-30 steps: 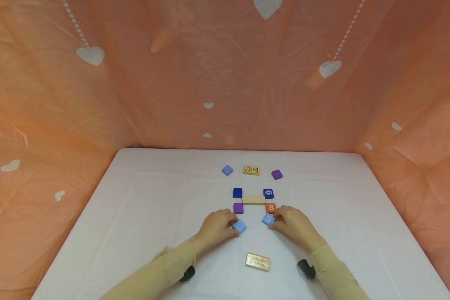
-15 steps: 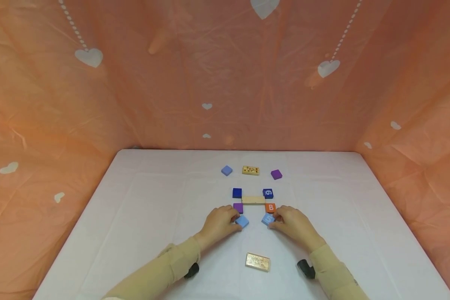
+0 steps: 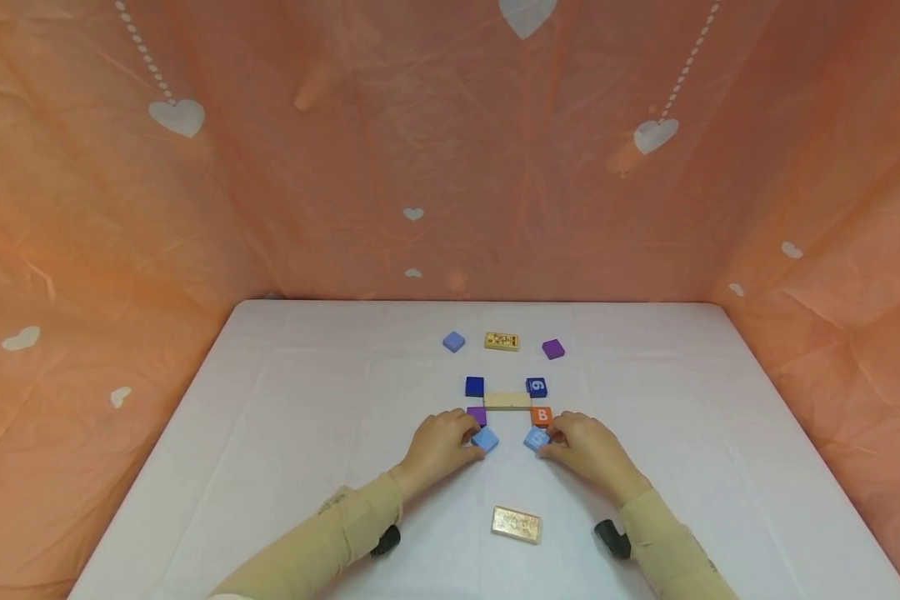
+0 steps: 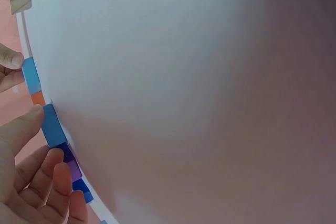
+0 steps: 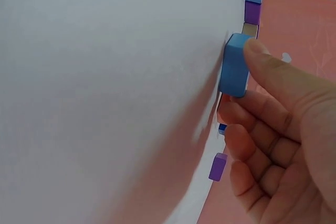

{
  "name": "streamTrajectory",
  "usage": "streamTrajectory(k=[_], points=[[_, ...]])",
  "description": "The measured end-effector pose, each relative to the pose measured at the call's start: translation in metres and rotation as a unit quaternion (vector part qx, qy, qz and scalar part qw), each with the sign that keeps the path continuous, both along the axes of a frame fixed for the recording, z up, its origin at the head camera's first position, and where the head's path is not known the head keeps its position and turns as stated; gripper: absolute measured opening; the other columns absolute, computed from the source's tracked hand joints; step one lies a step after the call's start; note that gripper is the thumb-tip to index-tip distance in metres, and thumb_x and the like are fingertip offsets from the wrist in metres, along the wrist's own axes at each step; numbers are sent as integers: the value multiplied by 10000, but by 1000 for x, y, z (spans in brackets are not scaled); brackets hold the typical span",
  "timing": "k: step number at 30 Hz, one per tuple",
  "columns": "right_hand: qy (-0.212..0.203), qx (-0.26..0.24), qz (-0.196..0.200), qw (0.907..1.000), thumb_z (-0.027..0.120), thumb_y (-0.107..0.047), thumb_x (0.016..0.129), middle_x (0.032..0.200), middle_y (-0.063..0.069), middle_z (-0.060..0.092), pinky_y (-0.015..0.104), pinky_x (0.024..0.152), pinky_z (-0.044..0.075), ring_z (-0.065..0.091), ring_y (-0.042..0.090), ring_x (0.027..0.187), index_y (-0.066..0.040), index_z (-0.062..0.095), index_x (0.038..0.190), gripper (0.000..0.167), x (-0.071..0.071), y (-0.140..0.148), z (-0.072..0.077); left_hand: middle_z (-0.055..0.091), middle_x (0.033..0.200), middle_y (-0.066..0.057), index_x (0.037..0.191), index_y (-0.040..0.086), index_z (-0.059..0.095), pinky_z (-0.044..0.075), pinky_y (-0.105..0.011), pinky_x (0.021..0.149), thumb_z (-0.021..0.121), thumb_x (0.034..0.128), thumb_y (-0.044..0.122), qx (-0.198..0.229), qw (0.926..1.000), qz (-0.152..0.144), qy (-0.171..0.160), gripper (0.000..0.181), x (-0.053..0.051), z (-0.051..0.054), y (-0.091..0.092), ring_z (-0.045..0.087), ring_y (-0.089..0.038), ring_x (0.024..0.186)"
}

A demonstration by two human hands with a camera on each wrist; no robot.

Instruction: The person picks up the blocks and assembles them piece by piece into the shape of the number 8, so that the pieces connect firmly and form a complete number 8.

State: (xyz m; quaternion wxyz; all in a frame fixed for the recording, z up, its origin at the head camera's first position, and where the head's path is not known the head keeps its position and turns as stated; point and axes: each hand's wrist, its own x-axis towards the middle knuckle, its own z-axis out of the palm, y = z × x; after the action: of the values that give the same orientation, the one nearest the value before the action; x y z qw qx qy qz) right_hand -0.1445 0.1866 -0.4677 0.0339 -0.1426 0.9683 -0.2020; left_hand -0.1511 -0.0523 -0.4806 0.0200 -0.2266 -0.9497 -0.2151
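Light-blue plain block, pinched in left grip; light-blue marked block, pinched in right grip; wooden plank farther off

Sleeved forearms slant inward, the left hand and right hand each pinching.

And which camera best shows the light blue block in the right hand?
The right wrist view: the light blue block looks largest there. The head view shows it small, with a white marking; the left wrist view, just its side.
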Motion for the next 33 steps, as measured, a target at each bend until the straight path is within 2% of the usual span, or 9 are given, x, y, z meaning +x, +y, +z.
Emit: streamTrajectory(k=[15,23,33], points=[[201,64,32,9998,745,-330,756,707,-69,548,259,629,418,440,87,644,-130,655,827,231,3,-1,0,521,678,71,887,124,688,335,-199,593,765,729,334,-54,9999,-14,92,274,1,0,0,413,-46,608],[120,107,-34,9999,727,-327,780,687,-64,503,255,612,372,424,104,644,-116,640,852,239,3,0,0,534,698,75,903,129,690,365,-217,609,762,728,338,-91,9999,-52,133,282,0,0,0,431,-46,615],[15,26,-3,10000,711,-339,795,657,-65,450,235,585,328,400,95,627,-143,587,811,233,4,1,-1,562,721,60,904,127,685,379,-228,616,762,731,337,-131,9998,-41,162,283,1,1,0,454,-54,625]])
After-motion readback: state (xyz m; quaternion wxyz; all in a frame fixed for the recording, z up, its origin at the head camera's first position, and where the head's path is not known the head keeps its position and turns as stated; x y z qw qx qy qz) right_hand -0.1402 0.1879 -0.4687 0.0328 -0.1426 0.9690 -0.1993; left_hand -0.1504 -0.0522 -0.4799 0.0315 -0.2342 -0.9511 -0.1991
